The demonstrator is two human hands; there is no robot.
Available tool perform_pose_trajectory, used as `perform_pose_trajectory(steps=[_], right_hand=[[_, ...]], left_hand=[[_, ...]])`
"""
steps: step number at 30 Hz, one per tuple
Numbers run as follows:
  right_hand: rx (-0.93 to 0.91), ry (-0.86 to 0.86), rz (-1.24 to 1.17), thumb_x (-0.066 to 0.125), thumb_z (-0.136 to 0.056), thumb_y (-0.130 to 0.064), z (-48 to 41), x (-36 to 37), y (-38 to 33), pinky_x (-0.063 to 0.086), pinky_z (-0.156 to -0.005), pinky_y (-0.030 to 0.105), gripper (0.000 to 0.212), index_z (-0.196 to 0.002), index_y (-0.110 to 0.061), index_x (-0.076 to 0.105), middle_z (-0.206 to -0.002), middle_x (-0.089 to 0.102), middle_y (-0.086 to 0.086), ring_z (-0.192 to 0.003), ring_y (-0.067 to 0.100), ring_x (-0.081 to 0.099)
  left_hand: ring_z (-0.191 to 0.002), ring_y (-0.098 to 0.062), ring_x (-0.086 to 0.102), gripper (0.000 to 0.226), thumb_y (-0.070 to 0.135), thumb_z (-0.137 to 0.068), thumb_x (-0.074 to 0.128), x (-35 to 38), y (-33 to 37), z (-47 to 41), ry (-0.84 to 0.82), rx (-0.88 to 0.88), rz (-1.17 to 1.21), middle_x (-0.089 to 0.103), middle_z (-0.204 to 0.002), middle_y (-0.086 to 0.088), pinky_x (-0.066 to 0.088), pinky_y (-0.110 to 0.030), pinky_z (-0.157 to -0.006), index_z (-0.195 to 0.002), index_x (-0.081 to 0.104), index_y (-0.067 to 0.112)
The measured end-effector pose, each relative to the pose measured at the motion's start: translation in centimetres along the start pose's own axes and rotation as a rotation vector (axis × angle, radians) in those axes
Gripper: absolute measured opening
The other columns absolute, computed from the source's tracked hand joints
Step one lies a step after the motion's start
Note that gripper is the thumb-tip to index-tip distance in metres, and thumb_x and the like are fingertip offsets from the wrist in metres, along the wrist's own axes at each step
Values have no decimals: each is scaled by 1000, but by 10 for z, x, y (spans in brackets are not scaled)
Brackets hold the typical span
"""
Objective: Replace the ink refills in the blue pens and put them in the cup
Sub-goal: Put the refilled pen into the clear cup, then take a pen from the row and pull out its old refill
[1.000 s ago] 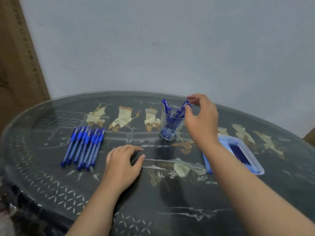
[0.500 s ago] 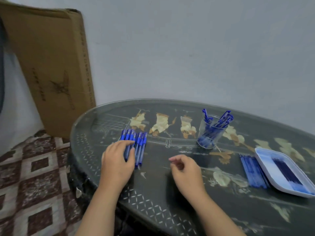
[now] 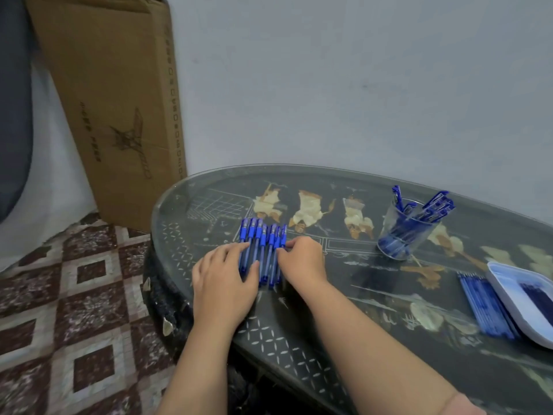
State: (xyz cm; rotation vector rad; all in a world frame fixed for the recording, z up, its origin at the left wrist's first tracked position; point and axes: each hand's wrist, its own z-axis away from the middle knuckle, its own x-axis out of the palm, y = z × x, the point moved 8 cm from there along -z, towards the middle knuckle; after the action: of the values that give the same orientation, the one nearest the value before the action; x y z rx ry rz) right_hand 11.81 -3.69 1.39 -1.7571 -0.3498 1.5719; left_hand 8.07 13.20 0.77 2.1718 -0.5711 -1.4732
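Observation:
Several blue capped pens (image 3: pixel 263 239) lie side by side in a row near the left end of the dark glass-topped table (image 3: pixel 344 330). My left hand (image 3: pixel 224 278) rests flat on the left part of the row, fingers fairly straight. My right hand (image 3: pixel 302 259) is at the row's right side, its curled fingertips pinching the rightmost pen. A clear cup (image 3: pixel 402 235) holding several blue pens stands farther right. Loose blue refills (image 3: pixel 486 308) lie beside a white tray (image 3: pixel 513 290) that holds darker refills (image 3: pixel 537 298).
The table's rounded left edge (image 3: pixel 154 235) is close to my left hand, with patterned floor tiles (image 3: pixel 74 295) below. A large cardboard box (image 3: pixel 113 115) leans on the wall behind the table's left end.
My right hand came from the cup to the table's middle, then left onto the pen row. My left hand slid left onto the pens. The view swung left.

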Motion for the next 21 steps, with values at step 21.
perform_pose_trajectory(steps=[21], right_hand=[[211, -54, -75, 52, -93, -6, -14, -12, 9, 39, -68, 32, 28, -68, -13, 39, -72, 44, 4, -78, 26, 48]], left_hand=[[-131, -11, 39, 39, 48, -93, 51, -1, 1, 0, -26, -18, -22, 52, -134, 15, 20, -37, -113, -131, 51, 38]])
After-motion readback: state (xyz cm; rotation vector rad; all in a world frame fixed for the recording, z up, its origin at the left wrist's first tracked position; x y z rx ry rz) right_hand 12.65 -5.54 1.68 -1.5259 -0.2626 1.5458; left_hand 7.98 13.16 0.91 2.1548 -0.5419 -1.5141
